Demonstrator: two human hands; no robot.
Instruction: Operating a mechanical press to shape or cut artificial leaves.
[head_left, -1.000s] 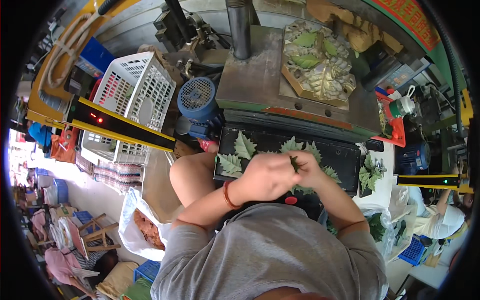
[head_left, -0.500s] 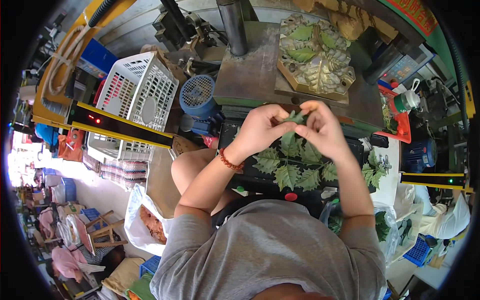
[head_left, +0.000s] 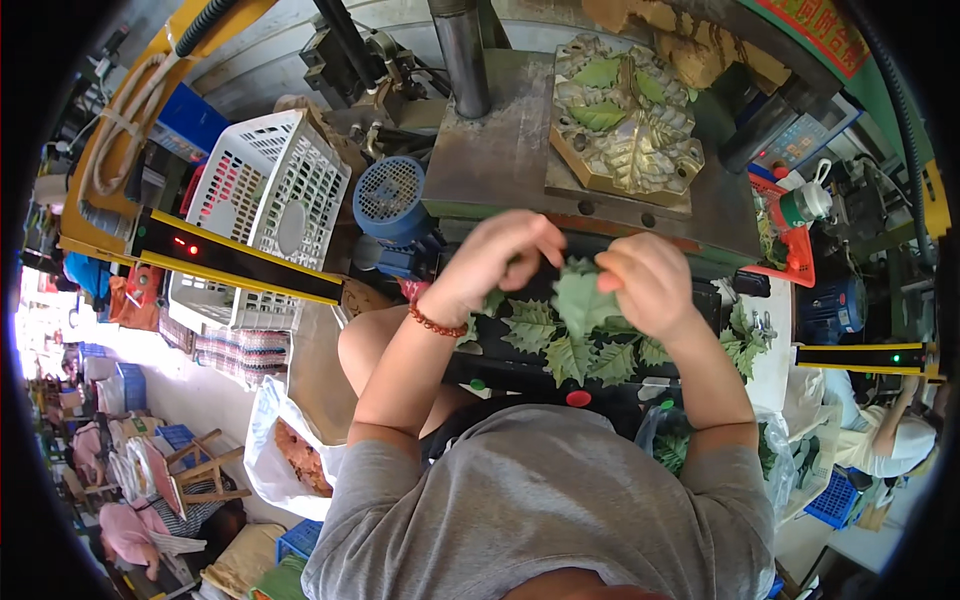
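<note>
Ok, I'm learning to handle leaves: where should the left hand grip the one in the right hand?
Probably pinch the leaf by its left edge, from the left: the right hand holds its upper right, leaving that broad side clear.

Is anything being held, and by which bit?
The right grip holds a leaf by its upper right edge in the picture; the left grip looks empty.
</note>
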